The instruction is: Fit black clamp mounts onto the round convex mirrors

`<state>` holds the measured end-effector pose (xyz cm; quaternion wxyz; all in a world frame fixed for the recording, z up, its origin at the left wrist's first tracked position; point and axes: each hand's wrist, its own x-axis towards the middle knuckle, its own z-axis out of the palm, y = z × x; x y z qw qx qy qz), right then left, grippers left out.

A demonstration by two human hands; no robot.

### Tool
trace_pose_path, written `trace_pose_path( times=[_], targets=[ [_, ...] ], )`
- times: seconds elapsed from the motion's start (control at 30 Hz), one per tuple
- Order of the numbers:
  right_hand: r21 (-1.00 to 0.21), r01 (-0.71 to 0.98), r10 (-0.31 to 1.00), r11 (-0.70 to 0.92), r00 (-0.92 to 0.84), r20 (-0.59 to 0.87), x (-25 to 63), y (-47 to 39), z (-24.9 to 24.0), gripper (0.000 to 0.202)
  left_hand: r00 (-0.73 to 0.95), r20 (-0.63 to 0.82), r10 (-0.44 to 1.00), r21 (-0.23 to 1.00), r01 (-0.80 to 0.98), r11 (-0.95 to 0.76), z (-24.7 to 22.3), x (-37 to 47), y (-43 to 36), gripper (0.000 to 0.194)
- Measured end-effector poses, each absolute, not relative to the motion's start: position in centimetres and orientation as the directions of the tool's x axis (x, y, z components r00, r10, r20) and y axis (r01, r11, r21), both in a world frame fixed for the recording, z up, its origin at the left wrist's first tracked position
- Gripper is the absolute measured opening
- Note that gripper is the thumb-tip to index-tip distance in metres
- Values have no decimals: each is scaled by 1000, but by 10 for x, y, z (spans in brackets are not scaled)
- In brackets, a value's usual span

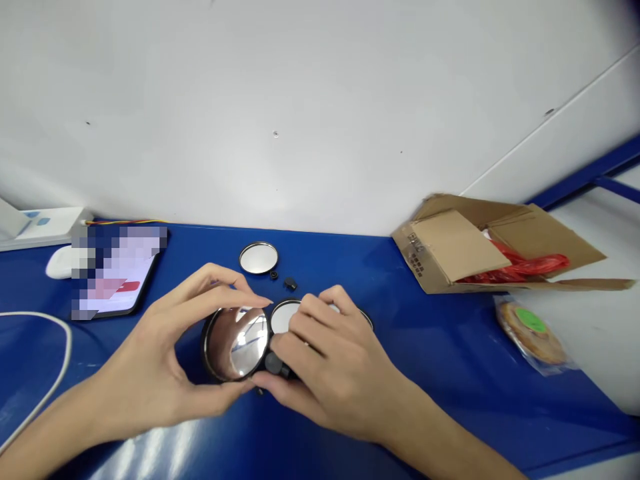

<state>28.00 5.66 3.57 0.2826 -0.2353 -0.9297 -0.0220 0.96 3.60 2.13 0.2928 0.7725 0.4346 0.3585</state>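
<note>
My left hand (185,353) grips a round convex mirror (237,343) with a dark rim, thumb below and fingers above. Its surface reflects a hand and ceiling lights. At the mirror's right edge, my right hand (325,353) pinches a small black plastic mount (274,363), most of it hidden by the fingers. Behind that hand lies another round mirror (284,315), partly covered, and a further rim (369,319) shows at its right. Farther back a loose round mirror (259,258) lies flat beside small black parts (291,284).
At left are a phone (120,273), a white rounded case (65,261) and a white cable (67,347). An opened cardboard box (450,247) with red plastic (525,263) stands at right, near a wrapped round item (533,330). A white wall (300,120) rises behind the blue table (425,387).
</note>
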Motion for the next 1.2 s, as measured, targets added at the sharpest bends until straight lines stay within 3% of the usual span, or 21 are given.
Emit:
trace_pose_path(
  times=[0.13, 0.27, 0.47, 0.6, 0.7, 0.77, 0.83, 0.97, 1.2],
  targets=[
    [-31, 470, 415, 882, -745, 522, 280, 49, 36, 38, 345, 291, 892, 751, 495, -436, 13, 23, 21, 66],
    [-54, 417, 391, 907, -788, 477, 284, 46, 44, 21, 328, 295, 897, 727, 532, -434, 5, 30, 8, 47],
    [-397, 212, 347, 893, -886, 308, 295, 54, 59, 33, 522, 182, 834, 813, 397, -425, 1, 25, 2, 33],
    [-598, 51, 263, 800, -925, 273, 305, 56, 75, 13, 539, 153, 828, 878, 310, -364, 9, 17, 7, 24],
    [-672, 229, 523, 704, -808, 272, 312, 64, 79, 21, 410, 184, 893, 866, 362, -345, 16, 15, 20, 30],
    [-685, 428, 747, 589, -611, 261, 317, 76, 75, 29, 282, 210, 936, 841, 436, -320, 18, 16, 27, 37],
    [-670, 567, 864, 478, -442, 243, 324, 93, 64, 25, 193, 190, 963, 821, 506, -264, 17, 19, 30, 47],
    [-630, 697, 934, 343, -324, 150, 340, 120, 41, 24, 121, 175, 977, 780, 588, -213, 12, 27, 26, 53],
    [-672, 680, 924, 293, -383, 15, 339, 140, 29, 24, 111, 232, 966, 719, 649, -247, 5, 25, 29, 49]
  ],
)
